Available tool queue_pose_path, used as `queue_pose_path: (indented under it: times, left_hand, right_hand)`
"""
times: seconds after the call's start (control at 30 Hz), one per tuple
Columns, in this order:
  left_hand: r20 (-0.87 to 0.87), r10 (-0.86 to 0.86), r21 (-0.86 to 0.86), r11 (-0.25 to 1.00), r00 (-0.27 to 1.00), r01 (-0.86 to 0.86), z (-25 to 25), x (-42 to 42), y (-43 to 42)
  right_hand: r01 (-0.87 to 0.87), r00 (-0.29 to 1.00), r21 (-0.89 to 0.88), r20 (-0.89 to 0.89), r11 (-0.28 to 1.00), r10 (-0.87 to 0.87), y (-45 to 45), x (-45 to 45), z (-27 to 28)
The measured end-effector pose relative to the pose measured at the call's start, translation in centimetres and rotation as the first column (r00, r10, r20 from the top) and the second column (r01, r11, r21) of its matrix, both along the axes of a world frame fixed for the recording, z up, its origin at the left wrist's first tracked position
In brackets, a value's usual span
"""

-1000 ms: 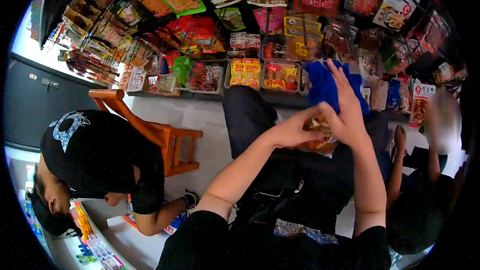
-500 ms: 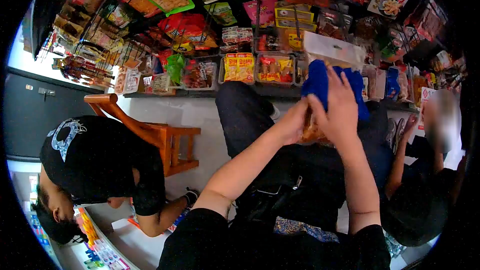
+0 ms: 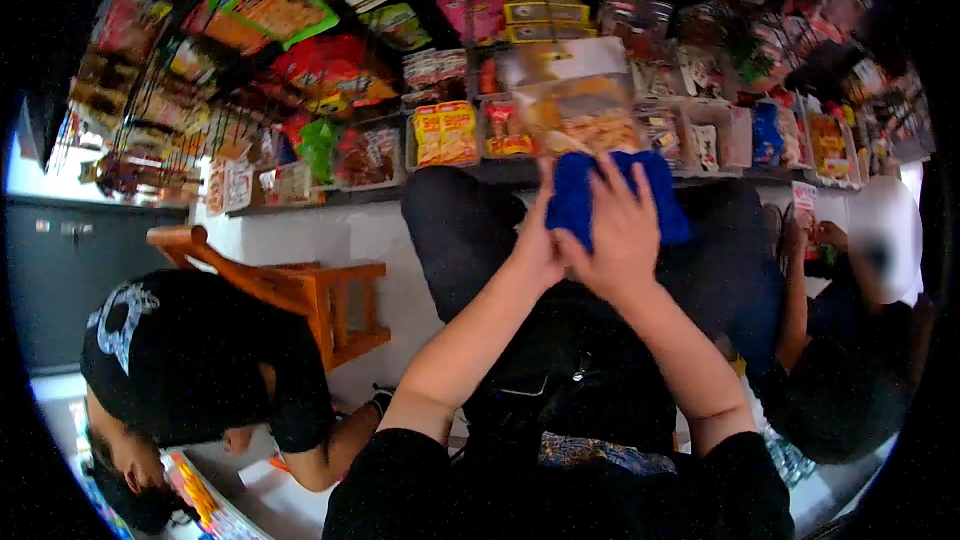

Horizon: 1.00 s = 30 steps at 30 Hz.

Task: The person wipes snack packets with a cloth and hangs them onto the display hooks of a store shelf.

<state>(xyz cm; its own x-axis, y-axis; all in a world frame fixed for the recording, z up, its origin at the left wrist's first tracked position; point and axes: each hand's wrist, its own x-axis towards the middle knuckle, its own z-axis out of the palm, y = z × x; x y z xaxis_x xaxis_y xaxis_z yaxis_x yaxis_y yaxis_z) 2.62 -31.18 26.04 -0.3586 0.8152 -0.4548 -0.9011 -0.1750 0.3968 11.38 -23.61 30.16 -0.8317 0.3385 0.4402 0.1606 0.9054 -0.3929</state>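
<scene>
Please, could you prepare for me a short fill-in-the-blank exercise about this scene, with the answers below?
1. The right hand, its fingers spread, rests on a ____ cloth that overlaps a snack packet.
2. The chair stands on the person's ____ side.
3. This chair is made of ____.
4. Straight beyond the left knee, a bin holds mostly ____ packets.

Answers: blue; left; wood; yellow.
</scene>
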Motion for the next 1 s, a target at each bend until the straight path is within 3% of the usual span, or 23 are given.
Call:
queue_pose_path:
  times: [0.07,0.1,0.13,0.17,0.27,0.3,0.37,0.4,0.47,0.53,0.6,0.67,0.7,0.8,0.83,0.93,1.0]
  left_hand:
    - [0.049,0.212,0.275,0.936,0.976,-0.217,-0.6,0.5,0.5]
    - [-0.083,0.132,0.306,0.947,0.988,-0.101,1.6,-1.1,0.7]
    - [0.053,0.031,0.288,0.957,0.998,-0.045,1.1,-1.6,-0.1]
    - [0.076,0.086,0.223,0.969,0.993,-0.101,0.9,-1.3,-0.3]
    - [-0.021,0.194,0.142,0.972,0.981,-0.189,1.3,0.0,-1.1]
    - [-0.147,0.203,0.132,0.974,0.968,-0.184,2.0,0.1,-0.4]
    - [-0.129,0.21,0.185,0.965,0.969,-0.184,3.3,0.6,0.2]
    - [-0.136,0.203,0.211,0.962,0.97,-0.172,3.1,0.8,0.2]
    - [-0.199,0.245,0.219,0.955,0.949,-0.201,2.7,1.1,0.6]
    - [-0.294,0.312,0.167,0.947,0.903,-0.273,2.6,1.4,1.1]
    - [-0.427,0.361,0.138,0.932,0.829,-0.335,3.0,1.6,1.5]
    - [-0.473,0.33,0.117,0.943,0.817,-0.312,2.0,0.7,1.1]
    - [-0.5,0.318,0.097,0.945,0.806,-0.313,2.0,0.5,0.9]
    - [-0.465,0.356,0.128,0.933,0.811,-0.336,2.4,0.9,0.5]
    - [-0.46,0.373,0.162,0.927,0.806,-0.338,2.7,1.2,0.8]
    - [-0.405,0.336,0.221,0.938,0.85,-0.265,2.9,2.2,0.8]
    - [-0.462,0.337,0.237,0.938,0.821,-0.251,2.8,3.0,1.1]
  right_hand:
    - [-0.076,0.996,0.018,0.052,0.997,0.075,-1.1,0.1,0.5]
    - [-0.127,0.992,0.04,-0.011,0.991,0.127,-1.3,0.3,-0.1]
    - [-0.176,0.981,0.064,-0.071,0.982,0.181,-1.6,0.5,-0.7]
    - [-0.152,0.983,0.042,-0.098,0.988,0.155,-1.4,0.6,-0.7]
    - [-0.084,0.989,-0.027,-0.121,0.996,0.08,0.3,0.3,-0.5]
    - [-0.008,0.989,-0.095,-0.15,0.995,-0.007,0.9,0.0,-0.2]
    - [0.087,0.965,-0.23,-0.222,0.969,-0.14,2.8,-0.5,-0.5]
    - [0.142,0.922,-0.416,-0.274,0.898,-0.272,2.5,-0.7,-1.0]
    - [0.135,0.906,-0.568,-0.261,0.812,-0.334,2.1,-0.9,-2.4]
    - [0.109,0.893,-0.582,-0.299,0.806,-0.337,0.6,-0.7,-2.8]
    - [-0.023,0.878,-0.766,-0.323,0.642,-0.354,-1.5,-0.6,-2.7]
    - [-0.144,0.842,-0.76,-0.431,0.633,-0.325,-3.3,-0.3,-1.9]
    - [-0.107,0.881,-0.702,-0.395,0.704,-0.259,-3.5,0.0,-2.0]
    - [-0.13,0.852,-0.762,-0.413,0.635,-0.322,-2.5,-0.8,-1.9]
    - [-0.189,0.83,-0.8,-0.44,0.569,-0.343,-1.7,-1.2,-2.3]
    - [-0.164,0.769,-0.959,-0.271,0.231,-0.578,0.0,-1.5,-1.3]
    - [-0.034,0.732,-0.998,-0.054,0.044,-0.679,1.9,-1.2,-2.3]
